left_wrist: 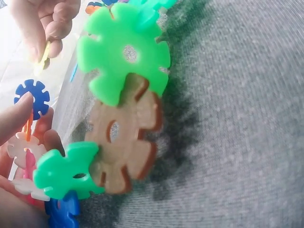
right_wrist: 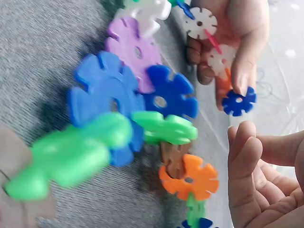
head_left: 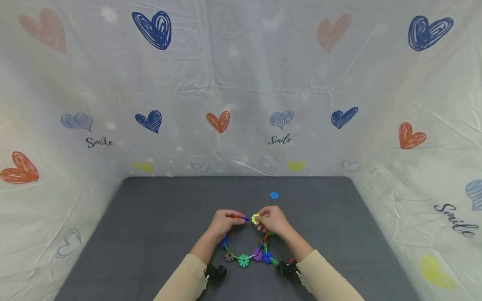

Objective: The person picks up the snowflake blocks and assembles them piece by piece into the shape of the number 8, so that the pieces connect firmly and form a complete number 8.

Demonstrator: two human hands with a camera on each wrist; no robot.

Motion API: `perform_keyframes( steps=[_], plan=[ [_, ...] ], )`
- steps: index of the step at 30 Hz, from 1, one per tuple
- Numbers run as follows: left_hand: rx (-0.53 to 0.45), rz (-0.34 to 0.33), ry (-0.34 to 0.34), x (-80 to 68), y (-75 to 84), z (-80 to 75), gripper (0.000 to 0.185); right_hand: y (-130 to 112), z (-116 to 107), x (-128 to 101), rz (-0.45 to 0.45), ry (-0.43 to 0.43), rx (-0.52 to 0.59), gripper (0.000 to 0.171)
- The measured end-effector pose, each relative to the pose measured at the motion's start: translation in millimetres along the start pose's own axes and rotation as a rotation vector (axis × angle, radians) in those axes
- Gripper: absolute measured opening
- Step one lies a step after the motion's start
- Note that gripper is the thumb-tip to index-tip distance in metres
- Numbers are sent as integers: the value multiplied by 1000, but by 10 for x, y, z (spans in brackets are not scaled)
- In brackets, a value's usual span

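My left hand [head_left: 224, 222] grips one end of a chain of notched plastic snowflake discs. Its thumb lies against the dark blue disc [left_wrist: 33, 97] at the tip, and white discs [right_wrist: 221, 61] joined by pink and orange ones run along the fingers. Facing it, my right hand [head_left: 275, 219] pinches a yellow snowflake disc [head_left: 254, 218] between thumb and fingers, a small gap away from the blue one. In the right wrist view the yellow disc is hidden behind the fingers. The chain sags to the table between the hands, through brown, green [head_left: 243, 261], purple [head_left: 257, 255] and blue discs.
A single light blue disc [head_left: 274, 195] lies on the dark grey table [head_left: 169, 200] beyond the right hand. Near the right wrist, the chain branches with more green and orange discs [right_wrist: 190, 178]. A white curtain [head_left: 241, 96] printed with hearts surrounds the table's back and sides.
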State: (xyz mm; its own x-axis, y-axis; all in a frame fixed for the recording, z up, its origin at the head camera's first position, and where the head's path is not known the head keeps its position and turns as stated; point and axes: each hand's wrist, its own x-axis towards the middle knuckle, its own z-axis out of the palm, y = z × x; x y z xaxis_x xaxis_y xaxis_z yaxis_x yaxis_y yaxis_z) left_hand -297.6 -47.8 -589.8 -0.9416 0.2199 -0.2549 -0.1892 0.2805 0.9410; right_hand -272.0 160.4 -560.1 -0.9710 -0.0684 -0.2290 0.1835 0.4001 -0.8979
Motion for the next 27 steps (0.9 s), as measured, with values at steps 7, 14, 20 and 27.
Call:
perform_keyframes(
  steps=[7, 14, 20, 27],
  plan=[
    [1, -9, 16, 5, 3, 11, 21, 38, 66, -5, -14, -22, 20, 12],
    [-18, -9, 36, -16, 22, 20, 18, 19, 96, 1, -24, 7, 15, 13],
    [-23, -7, 35, -31, 26, 21, 19, 8, 103, 15, -9, -4, 9, 15],
    [-29, -10, 32, -30, 23, 15, 19, 25, 138, 40, -1, -9, 57, 16]
  ],
)
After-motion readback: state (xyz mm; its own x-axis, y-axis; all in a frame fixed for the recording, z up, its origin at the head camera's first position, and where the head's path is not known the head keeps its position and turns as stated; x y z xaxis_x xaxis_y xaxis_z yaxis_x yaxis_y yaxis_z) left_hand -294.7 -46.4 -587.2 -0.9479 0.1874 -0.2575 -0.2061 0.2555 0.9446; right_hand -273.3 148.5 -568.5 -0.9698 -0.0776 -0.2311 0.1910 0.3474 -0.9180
